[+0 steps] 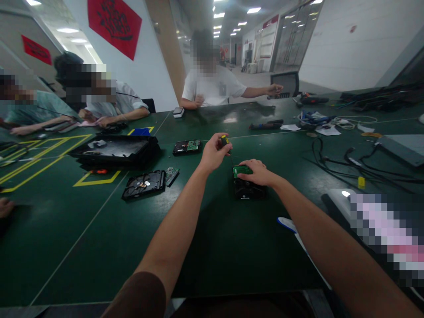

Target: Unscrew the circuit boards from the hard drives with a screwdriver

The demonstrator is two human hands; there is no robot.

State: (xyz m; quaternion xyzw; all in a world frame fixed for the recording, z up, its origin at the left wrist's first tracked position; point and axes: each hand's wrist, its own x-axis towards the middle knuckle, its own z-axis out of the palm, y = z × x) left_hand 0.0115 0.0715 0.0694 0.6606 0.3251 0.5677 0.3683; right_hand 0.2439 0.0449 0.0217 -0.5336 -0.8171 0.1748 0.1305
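Observation:
My left hand (215, 152) is closed around the handle of a small yellow-and-black screwdriver (225, 140), whose thin shaft points down at a hard drive. Whether the tip touches a screw is too small to tell. The black hard drive (249, 191) lies on the table in front of me, its green circuit board (239, 169) on the upper side. My right hand (260, 172) grips the drive from the right, fingers over the board's edge and hiding part of it.
Left of my arms lie another black drive (144, 184), a loose circuit board (172, 176), a drive with its board (187, 147) and a black tray (115, 150). Dark cables (351, 163) and a grey metal case (404, 148) are at right. Co-workers sit opposite and left.

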